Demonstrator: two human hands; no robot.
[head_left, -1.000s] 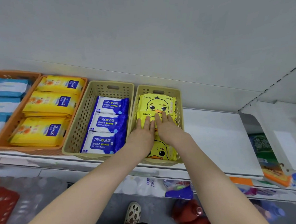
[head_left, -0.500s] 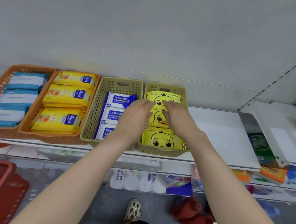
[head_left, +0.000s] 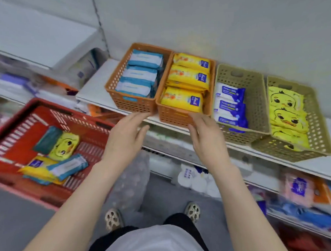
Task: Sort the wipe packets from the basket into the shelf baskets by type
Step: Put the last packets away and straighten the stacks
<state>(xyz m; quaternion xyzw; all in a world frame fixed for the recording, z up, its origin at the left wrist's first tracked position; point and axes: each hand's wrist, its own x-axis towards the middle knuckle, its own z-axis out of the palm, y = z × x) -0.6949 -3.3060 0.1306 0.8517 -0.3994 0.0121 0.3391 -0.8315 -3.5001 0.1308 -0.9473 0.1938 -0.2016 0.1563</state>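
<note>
left hand (head_left: pixel 123 135) empty, fingers loose | right hand (head_left: pixel 206 138) empty, perhaps grazing orange basket (head_left: pixel 172 115) | red basket (head_left: pixel 19 145) holds mixed wipe packets (head_left: pixel 63 145)

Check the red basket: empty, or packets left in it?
Not empty. The red basket holds at least a duck packet, a teal packet, a yellow packet and a blue-white packet.

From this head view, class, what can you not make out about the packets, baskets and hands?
- Head view: print on the blue-and-white wipe packets, smeared by blur.
- Head view: red plastic shopping basket, left end cut by the frame edge; lower packets hidden under top packets.
- Head view: whether the right hand touches the orange perforated basket of yellow packets, blurred.
- Head view: lower-shelf goods, blurred.
</note>
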